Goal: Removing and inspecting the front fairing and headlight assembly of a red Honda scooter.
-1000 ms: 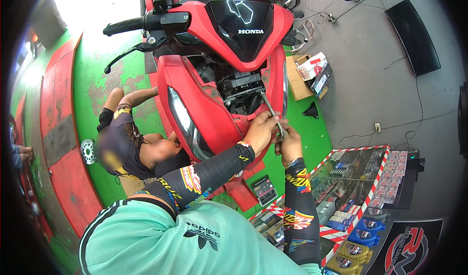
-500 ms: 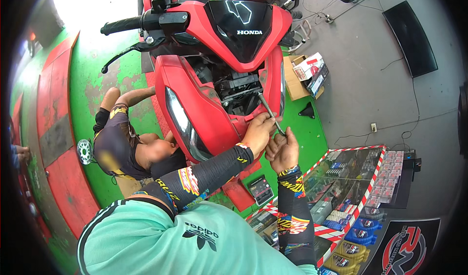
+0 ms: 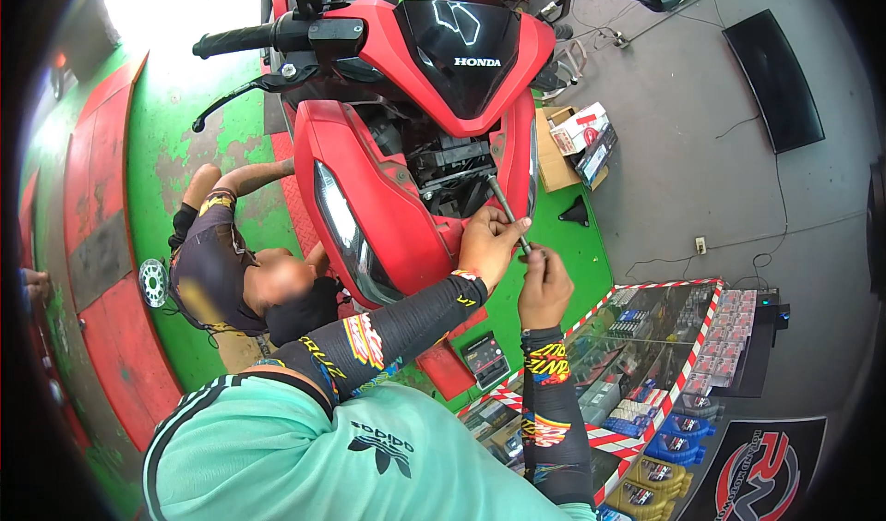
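A slim metal rod-shaped tool (image 3: 502, 198), its exact kind unclear, slants from the front opening of a red scooter (image 3: 365, 189) toward me. My left hand (image 3: 489, 244) pinches the rod about midway, thumb and fingers closed round it, close to the red front panel. At the near end of the rod, my right hand (image 3: 544, 286) has its fingers curled on it. The rod's far tip meets the right side of the opening, where dark brackets and parts (image 3: 452, 166) show. What the tip engages is too small to tell.
A co-worker (image 3: 231, 263) crouches left of the scooter, one arm reaching to its side. The handlebar grip (image 3: 235, 41) and brake lever (image 3: 226, 104) stick out at upper left. Right of me stands a glass display case (image 3: 637, 336) with striped edging. Open cardboard boxes (image 3: 558, 166) lie beyond.
My right hand has turned and its fingers have shifted on the near end of the rod. The left hand stays on the rod, its grip slightly changed. The co-worker's head has moved slightly left.
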Tool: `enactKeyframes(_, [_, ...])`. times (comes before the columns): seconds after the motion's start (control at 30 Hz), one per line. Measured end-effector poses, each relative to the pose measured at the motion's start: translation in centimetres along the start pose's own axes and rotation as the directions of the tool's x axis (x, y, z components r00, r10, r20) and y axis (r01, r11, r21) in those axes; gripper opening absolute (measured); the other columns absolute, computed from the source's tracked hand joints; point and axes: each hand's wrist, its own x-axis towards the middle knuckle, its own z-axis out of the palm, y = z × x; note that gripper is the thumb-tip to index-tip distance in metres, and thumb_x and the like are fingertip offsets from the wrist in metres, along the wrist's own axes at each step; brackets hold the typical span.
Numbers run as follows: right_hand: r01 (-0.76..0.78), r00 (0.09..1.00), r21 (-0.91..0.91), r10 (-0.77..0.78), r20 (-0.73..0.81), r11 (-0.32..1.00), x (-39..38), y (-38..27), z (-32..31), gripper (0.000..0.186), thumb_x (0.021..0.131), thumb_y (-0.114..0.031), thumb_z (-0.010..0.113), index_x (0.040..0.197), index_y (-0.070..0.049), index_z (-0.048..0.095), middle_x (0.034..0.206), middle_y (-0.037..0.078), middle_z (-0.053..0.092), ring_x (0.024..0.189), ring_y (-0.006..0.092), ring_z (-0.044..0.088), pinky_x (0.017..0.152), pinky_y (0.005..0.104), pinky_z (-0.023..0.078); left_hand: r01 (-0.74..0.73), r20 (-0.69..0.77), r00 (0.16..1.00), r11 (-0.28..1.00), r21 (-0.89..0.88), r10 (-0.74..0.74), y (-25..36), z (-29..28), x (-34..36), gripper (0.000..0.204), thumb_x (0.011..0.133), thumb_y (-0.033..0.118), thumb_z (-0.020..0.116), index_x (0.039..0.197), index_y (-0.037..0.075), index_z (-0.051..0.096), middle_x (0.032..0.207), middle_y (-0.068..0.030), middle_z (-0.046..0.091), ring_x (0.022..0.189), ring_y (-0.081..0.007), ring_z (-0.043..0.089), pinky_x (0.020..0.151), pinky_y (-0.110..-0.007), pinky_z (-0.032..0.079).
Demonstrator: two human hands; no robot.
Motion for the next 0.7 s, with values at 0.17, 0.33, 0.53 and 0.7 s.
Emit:
enactKeyframes(0.17, [-0.83, 0.51, 0.553, 0.501, 0.699, 0.074, 1.4, 2.7, 0.0, 0.055, 0.107, -0.055, 0.048, 0.078, -0.011, 0.062, 0.064, 0.009, 0.066, 0.052, 0.0209, 0.062, 0.05, 0.0332, 0.048, 0.206, 0.251, 0.958, 0.938, -0.278, -0.136, -0.3, 0.0, -0.8, 0.029, 0.112, 0.025, 0.055, 0.122, -0.002, 0.06, 0.125, -0.0182, 0.071, 0.108, -0.0203, 0.068, 0.103, -0.036, 0.051])
enactKeyframes(0.33, [-0.282, 0.936, -0.048, 0.286, 0.206, 0.958, -0.5, 2.2, 0.0, 0.04, 0.105, -0.037, 0.061, 0.095, 0.001, 0.069, 0.071, 0.011, 0.069, 0.057, 0.0223, 0.063, 0.056, 0.0358, 0.052, 0.152, 0.171, 0.976, 0.985, -0.082, -0.136, -0.3, -0.6, -0.9, 0.027, 0.108, 0.021, 0.064, 0.115, -0.005, 0.062, 0.111, -0.0151, 0.076, 0.1, -0.0171, 0.072, 0.085, -0.031, 0.056])
enactKeyframes(0.53, [0.078, 0.995, -0.033, -0.08, -0.063, 0.996, 0.8, 0.9, -0.2, 0.037, 0.108, -0.036, 0.06, 0.113, 0.0, 0.067, 0.072, 0.006, 0.068, 0.053, 0.0172, 0.056, 0.053, 0.0342, 0.046, 0.052, 0.116, 0.992, 0.997, 0.057, -0.058, -0.6, -0.1, 0.0, 0.033, 0.107, 0.022, 0.067, 0.117, -0.008, 0.06, 0.107, -0.0154, 0.076, 0.086, -0.0152, 0.071, 0.083, -0.029, 0.057])
enactKeyframes(0.7, [-0.788, 0.614, 0.447, 0.589, 0.526, 0.423, 1.9, 3.4, 0.0, 0.039, 0.109, -0.04, 0.053, 0.093, -0.007, 0.065, 0.067, 0.008, 0.068, 0.047, 0.0173, 0.055, 0.044, 0.0353, 0.041, 0.24, 0.27, 0.945, 0.952, -0.188, -0.185, -1.3, -0.4, -0.4, 0.037, 0.112, 0.026, 0.056, 0.133, -0.004, 0.057, 0.129, -0.0151, 0.069, 0.093, -0.0127, 0.068, 0.082, -0.028, 0.055])
